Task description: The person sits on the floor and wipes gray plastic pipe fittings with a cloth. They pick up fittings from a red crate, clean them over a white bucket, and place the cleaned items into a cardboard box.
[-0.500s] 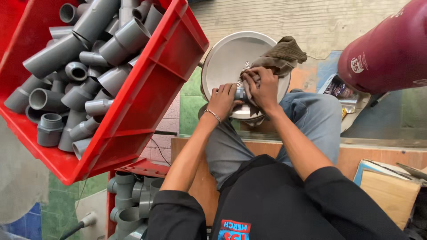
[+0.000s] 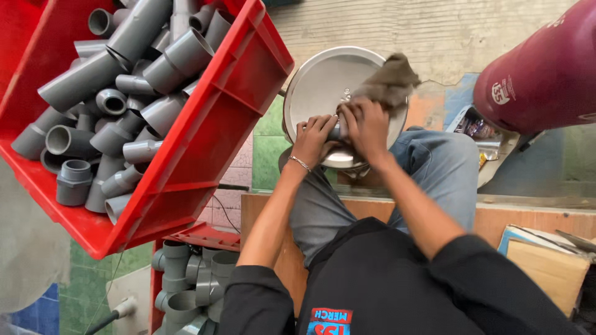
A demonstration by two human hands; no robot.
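Two hands (image 2: 313, 141) (image 2: 366, 127), one round metal lid (image 2: 323, 84), one brown rag (image 2: 391, 80), two red crates (image 2: 205, 136) (image 2: 202, 236), many grey pipe pieces (image 2: 118, 80).

Small part under both hands (image 2: 340, 133) hidden; crate (image 2: 205, 142) cut off.

We seem to be in a plumbing supply shop or small hardware workshop: a red plastic crate (image 2: 205, 142) beside us is heaped with grey pipe fittings (image 2: 118, 93), elbows, tees and couplers, and a second red crate (image 2: 202, 237) of the same grey fittings (image 2: 186, 279) sits lower down. Around us we see a rough plastered wall (image 2: 434, 31), worn green and pink floor tiles (image 2: 264, 158), a dark red gas cylinder (image 2: 540, 80) and a wooden counter (image 2: 515, 214) edge, all pointing to a working trade space rather than a home.
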